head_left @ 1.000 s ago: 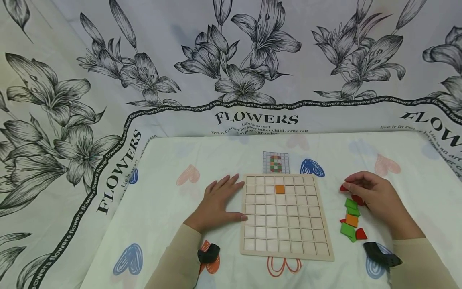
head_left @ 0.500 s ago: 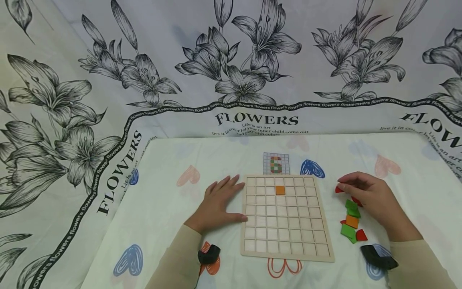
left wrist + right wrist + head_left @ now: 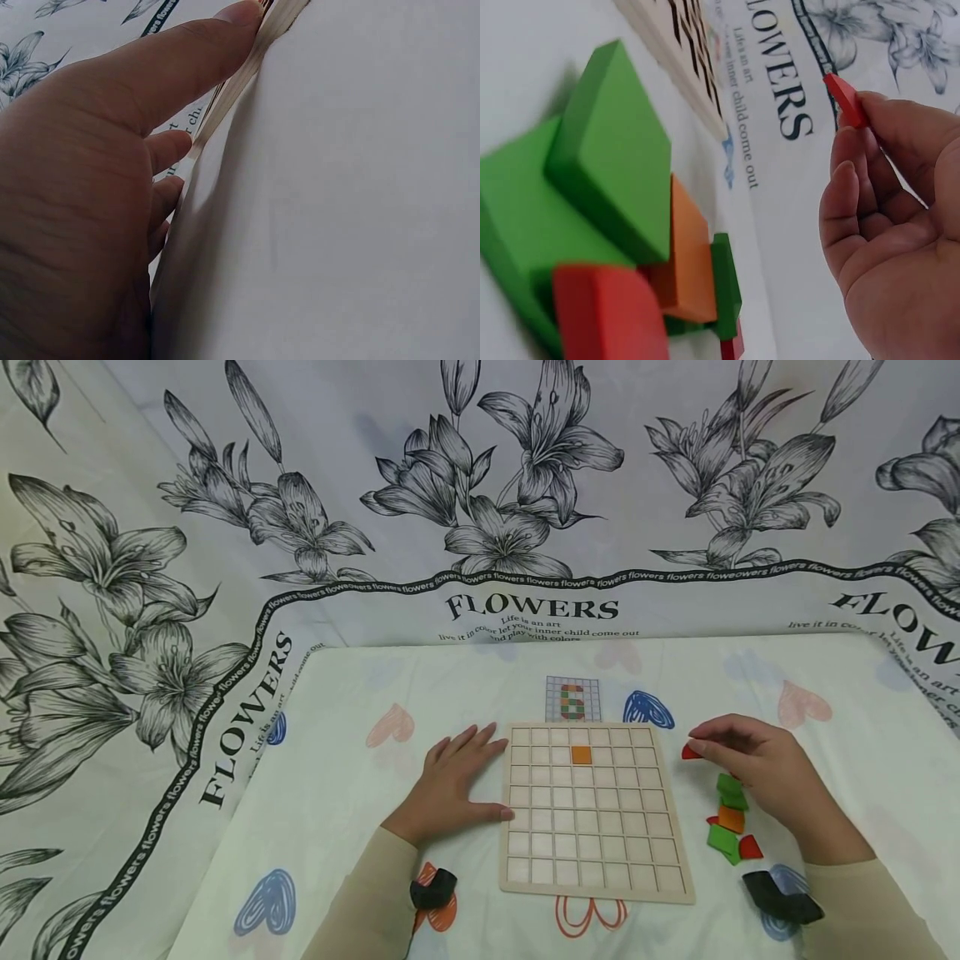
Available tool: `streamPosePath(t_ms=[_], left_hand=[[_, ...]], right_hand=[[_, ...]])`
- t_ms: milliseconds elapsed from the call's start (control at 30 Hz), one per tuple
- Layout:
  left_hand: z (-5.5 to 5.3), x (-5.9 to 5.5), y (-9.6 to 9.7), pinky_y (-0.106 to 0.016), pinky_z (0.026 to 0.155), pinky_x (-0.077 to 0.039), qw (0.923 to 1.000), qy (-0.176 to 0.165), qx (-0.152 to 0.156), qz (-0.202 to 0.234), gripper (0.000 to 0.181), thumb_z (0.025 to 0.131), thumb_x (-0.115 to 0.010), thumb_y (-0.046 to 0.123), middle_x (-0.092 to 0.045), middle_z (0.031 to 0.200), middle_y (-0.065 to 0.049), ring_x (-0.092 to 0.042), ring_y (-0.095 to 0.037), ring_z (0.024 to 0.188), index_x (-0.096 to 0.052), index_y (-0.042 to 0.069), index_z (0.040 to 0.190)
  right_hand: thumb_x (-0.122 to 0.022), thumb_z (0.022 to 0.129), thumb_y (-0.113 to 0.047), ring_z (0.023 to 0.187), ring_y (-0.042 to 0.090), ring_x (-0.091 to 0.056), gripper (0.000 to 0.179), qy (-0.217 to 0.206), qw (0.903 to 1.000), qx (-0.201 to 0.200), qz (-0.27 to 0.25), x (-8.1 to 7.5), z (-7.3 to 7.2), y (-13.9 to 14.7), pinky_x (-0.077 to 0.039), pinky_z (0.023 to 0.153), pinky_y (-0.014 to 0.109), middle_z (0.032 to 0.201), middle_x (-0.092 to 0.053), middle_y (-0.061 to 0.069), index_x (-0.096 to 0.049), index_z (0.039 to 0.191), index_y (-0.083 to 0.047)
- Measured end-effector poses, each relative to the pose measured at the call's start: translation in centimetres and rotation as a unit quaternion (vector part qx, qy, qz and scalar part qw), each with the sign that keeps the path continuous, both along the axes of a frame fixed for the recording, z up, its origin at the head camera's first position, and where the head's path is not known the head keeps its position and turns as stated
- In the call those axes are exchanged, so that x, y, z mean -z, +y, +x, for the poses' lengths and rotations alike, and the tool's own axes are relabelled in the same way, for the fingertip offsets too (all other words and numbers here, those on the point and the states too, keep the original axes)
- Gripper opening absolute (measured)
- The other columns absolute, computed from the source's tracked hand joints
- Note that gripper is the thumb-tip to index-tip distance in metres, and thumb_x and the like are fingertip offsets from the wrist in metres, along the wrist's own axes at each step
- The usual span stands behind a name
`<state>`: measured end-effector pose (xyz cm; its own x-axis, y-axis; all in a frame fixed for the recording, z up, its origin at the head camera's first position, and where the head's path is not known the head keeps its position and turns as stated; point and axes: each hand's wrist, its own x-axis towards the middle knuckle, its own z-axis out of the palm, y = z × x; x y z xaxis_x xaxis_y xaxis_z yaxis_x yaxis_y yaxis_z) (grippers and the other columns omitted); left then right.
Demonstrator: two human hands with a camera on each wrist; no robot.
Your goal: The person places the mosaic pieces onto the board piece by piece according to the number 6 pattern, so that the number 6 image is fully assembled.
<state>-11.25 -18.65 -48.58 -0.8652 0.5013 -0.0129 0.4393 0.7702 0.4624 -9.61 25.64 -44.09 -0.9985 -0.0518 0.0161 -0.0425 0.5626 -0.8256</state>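
My right hand pinches a small red tile between thumb and fingertips, just right of the wooden grid board. In the right wrist view the red tile sticks out past the fingertips, its full outline partly covered. My left hand lies with fingers spread at the board's left edge, thumb and fingertips touching the frame; the left wrist view shows the thumb against the wooden rim. One orange tile sits in a cell of the board's second row from the top.
Below my right hand lies a loose row of tiles: green, orange, another green and red. Behind the board is a pattern card with a coloured 6-like figure. A heart-print cloth covers the table.
My right hand has moved left, away from the loose tiles and toward the board, carrying the red tile. The left hand and the board have stayed in place.
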Motion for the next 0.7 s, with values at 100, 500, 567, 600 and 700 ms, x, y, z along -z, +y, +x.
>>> streamPosePath(t_ms=[100, 500, 567, 600, 700], left_hand=[[0.0, 0.0, 0.0, -0.054, 0.127, -0.004, 1.0, -0.001, 0.0, -0.001, 0.102, 0.087, -0.073, 0.078, -0.02, 0.179, 0.01, -0.008, -0.016, 0.165, -0.039, 0.032, 0.171], [0.0, -0.1, 0.1, -0.055, 0.127, -0.004, 1.0, -0.005, -0.003, 0.003, 0.102, 0.087, -0.074, 0.078, -0.02, 0.179, 0.01, -0.009, -0.016, 0.165, -0.04, 0.031, 0.171], [0.0, 0.0, 0.1, -0.054, 0.127, -0.005, 1.0, -0.002, -0.003, 0.0, 0.102, 0.086, -0.074, 0.079, -0.02, 0.179, 0.01, -0.009, -0.016, 0.165, -0.04, 0.032, 0.171], [0.0, 0.0, 0.1, -0.054, 0.127, -0.005, 1.0, -0.001, -0.003, -0.001, 0.103, 0.086, -0.074, 0.079, -0.02, 0.18, 0.01, -0.009, -0.016, 0.165, -0.04, 0.032, 0.171], [0.0, 0.0, 0.1, -0.054, 0.128, -0.004, 1.0, -0.001, -0.003, 0.0, 0.103, 0.087, -0.074, 0.079, -0.02, 0.18, 0.01, -0.009, -0.016, 0.165, -0.039, 0.032, 0.171]], right_hand=[[-0.077, 0.106, -0.024, 0.095, 0.025, -0.07, 0.024, 0.005, 0.9999, -0.008, -0.012, -0.3, 0.1, -0.5, -0.056, 0.077, 0.019, 0.106, -0.08, 0.006, -0.078, 0.12, -0.005], [-0.078, 0.103, -0.012, 0.092, 0.016, -0.071, 0.013, 0.033, 0.9982, -0.045, -0.022, -0.6, 0.0, -2.5, -0.053, 0.078, 0.018, 0.102, -0.079, 0.003, -0.08, 0.115, -0.007], [-0.078, 0.103, -0.011, 0.093, 0.014, -0.071, 0.013, 0.034, 0.9978, -0.052, -0.024, -0.6, -0.1, -2.7, -0.053, 0.079, 0.017, 0.103, -0.079, 0.002, -0.079, 0.116, -0.006], [-0.078, 0.104, -0.01, 0.094, 0.013, -0.071, 0.013, 0.034, 0.9975, -0.057, -0.025, -0.6, -0.2, -2.9, -0.054, 0.08, 0.017, 0.103, -0.079, 0.002, -0.079, 0.116, -0.006], [-0.077, 0.104, -0.01, 0.095, 0.013, -0.07, 0.012, 0.031, 0.9966, -0.07, -0.031, -0.8, -0.3, -3.4, -0.055, 0.083, 0.016, 0.103, -0.08, 0.001, -0.08, 0.115, -0.007]])
